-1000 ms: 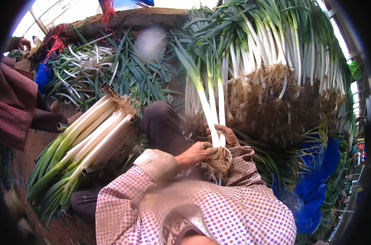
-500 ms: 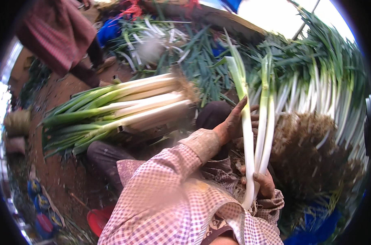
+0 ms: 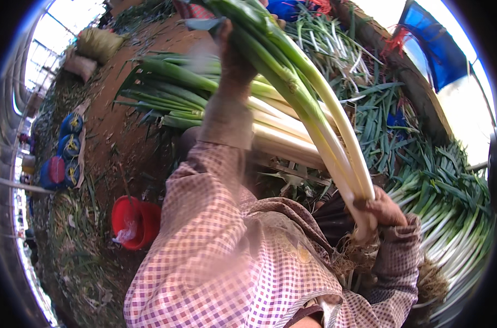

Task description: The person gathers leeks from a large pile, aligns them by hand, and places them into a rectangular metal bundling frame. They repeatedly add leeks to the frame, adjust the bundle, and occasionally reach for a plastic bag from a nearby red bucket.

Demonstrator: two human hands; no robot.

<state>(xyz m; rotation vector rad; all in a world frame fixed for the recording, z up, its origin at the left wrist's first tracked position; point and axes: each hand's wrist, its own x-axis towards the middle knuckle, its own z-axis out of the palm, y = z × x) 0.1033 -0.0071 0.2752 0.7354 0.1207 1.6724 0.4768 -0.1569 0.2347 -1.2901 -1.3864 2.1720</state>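
A few long green onions (image 3: 306, 106) stretch slantwise across the view, their dark leaves at the top and pale stalks lower right. My left hand (image 3: 236, 63) is up at the leafy end, closed on the leaves, which partly hide its fingers. Near the roots, my right hand (image 3: 382, 208) wraps round the white ends of the same stalks. Brown root hairs (image 3: 352, 257) hang just below that hand. Behind the held stalks lies a stack of trimmed green onions (image 3: 278, 139), leaves pointing left.
A large heap of green onions (image 3: 445, 218) lies at the right. Loose leaves (image 3: 374, 131) and a wooden beam (image 3: 407, 82) are beyond. On the left are a red bucket (image 3: 136, 221), blue rolls (image 3: 68, 147) and a yellowish sack (image 3: 99, 45). Part of a person's clothing (image 3: 196, 11) shows at the top.
The view has swung left. My left hand has gone from mid-stalk up to the leaves, and the onions have tipped from near upright to leaning left. My right hand stays at the root end.
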